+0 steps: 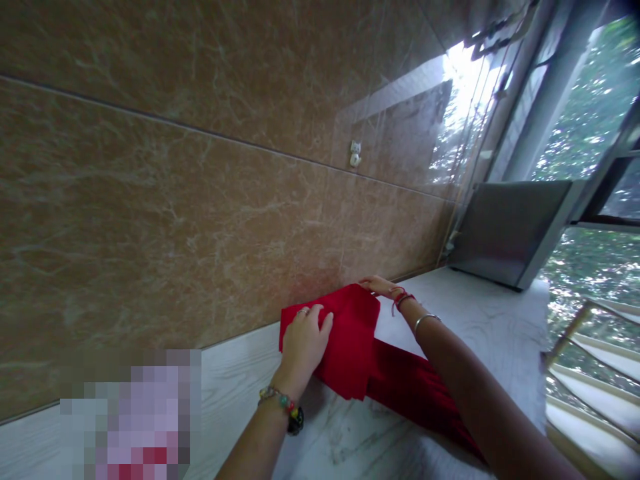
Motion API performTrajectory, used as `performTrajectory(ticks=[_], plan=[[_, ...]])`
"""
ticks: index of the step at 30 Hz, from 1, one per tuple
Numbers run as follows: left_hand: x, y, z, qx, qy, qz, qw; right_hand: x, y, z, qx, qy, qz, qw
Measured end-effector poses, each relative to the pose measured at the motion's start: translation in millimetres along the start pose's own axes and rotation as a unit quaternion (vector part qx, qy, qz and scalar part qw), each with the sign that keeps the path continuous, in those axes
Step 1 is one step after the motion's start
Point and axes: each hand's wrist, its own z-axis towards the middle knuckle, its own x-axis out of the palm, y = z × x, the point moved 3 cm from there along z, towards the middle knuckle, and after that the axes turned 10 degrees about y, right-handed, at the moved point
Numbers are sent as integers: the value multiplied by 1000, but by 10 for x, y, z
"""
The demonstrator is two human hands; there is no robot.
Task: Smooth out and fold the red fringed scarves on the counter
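Observation:
A red folded piece of cloth, perhaps a garment, lies on the white marble-look countertop against the wall. From its folded part a longer gathered length of the same red cloth runs toward the lower right, partly under my right forearm. My left hand rests on top of the folded part near its left edge, thumb apart from the fingers. At the far right corner of the cloth, my right hand touches the edge with its fingers stretched out; the fingertips are partly hidden.
Behind the counter rises a brown marbled wall with a small white cat-shaped piece on it. A grey metal box-like appliance stands at the counter's right end, by windows. A railing is at the right. Pixel blurring covers the lower left.

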Motion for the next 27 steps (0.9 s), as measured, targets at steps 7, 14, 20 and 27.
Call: performTrajectory(ticks=[7,14,20,27], plan=[[213,161,55,-29,105,-70,992,95,63,47,45,-14,-73,996],[196,150,52,-20,143,-136,980,219,63,184,107,-50,-132,984],[262,247,47,-35,172,-136,975,324,91,134,135,-86,-167,973],[163,134,-37,-19,138,-48,989,270,245,-6,125,-135,-176,967]])
